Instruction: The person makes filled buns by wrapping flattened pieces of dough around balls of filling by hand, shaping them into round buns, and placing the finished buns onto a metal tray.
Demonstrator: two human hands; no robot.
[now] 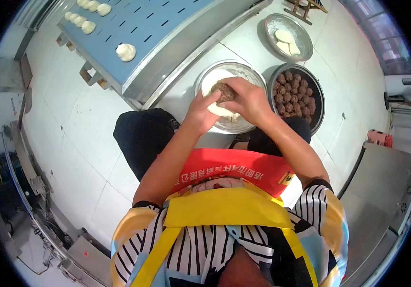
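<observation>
A round brown ball of filling (223, 92) sits on a flat white dough wrapper (220, 111), both held over a metal bowl (249, 72). My left hand (202, 111) is closed on the wrapper's left side, its thumb against the filling. From the right, my right hand (249, 99) curls its fingers over the filling ball and the wrapper's edge. The fingers under the dough are hidden. White flour or dough bits show inside the metal bowl below.
At right stands a bowl of several brown filling balls (294, 95). Farther back, another metal bowl (273, 27) holds flat dough rounds (284, 37). A slotted blue tray (162, 36) at upper left carries several filled dough buns (126, 52). A steel surface (377, 177) is at right.
</observation>
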